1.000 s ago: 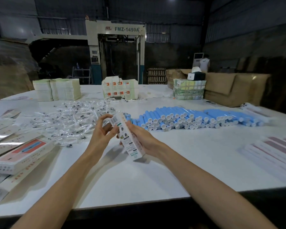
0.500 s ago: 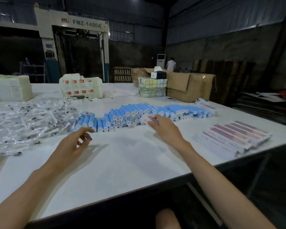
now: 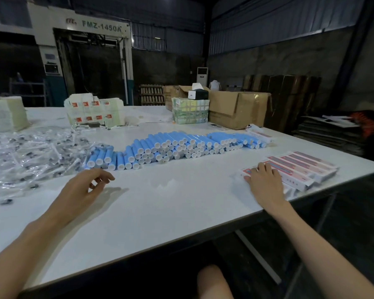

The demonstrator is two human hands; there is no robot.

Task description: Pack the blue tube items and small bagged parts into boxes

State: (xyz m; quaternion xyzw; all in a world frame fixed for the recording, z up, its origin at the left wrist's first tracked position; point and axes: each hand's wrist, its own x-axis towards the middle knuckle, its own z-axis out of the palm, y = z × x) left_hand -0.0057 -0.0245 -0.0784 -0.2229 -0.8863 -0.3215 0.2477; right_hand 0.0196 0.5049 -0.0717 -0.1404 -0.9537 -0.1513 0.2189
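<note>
Right hand (image 3: 265,182) flat on the boxes (image 3: 300,167), left hand (image 3: 82,190) loosely curled

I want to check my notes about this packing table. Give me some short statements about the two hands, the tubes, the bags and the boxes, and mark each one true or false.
1. The left hand holds a blue tube. False: it holds nothing; its fingers are loosely curled, just short of the blue tubes.
2. The right hand rests on the row of boxes near the right edge of the table. True.
3. The white ends of the blue tubes face the person. True.
4. The bagged parts lie to the right of the blue tubes. False: they lie to the left of them.
</note>
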